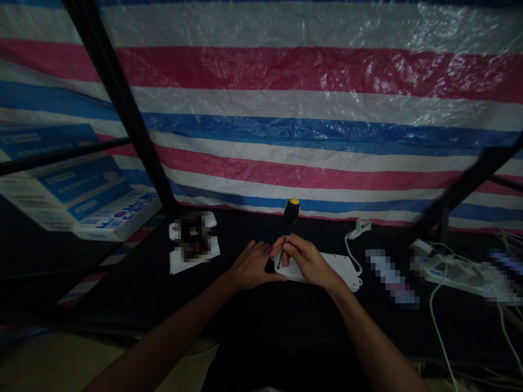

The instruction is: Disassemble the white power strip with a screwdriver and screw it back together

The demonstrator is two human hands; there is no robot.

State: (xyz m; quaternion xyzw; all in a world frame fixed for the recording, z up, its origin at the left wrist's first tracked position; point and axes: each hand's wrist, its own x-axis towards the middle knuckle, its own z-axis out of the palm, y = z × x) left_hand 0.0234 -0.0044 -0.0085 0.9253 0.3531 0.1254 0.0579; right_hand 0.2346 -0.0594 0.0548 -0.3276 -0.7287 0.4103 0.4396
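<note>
While right hand (309, 262), gripping screwdriver (291, 216), partly hides white strip (341, 267), left hand (254, 265) spread at end; striped sheet (286, 103) behind

With twelve straight ahead of the worker, I see the casing (341, 267) lying mid-table (261, 313), a screwdriver (291, 219) standing at its nine o'clock end, its cable (353, 255) at two. Paper (214, 250) lies out at nine, boxes (102, 188) farther, towards ten. At three there's a blurred strip (391, 276), then a socket strip (453, 275). The sheet (286, 130) hangs behind, at twelve.
</note>
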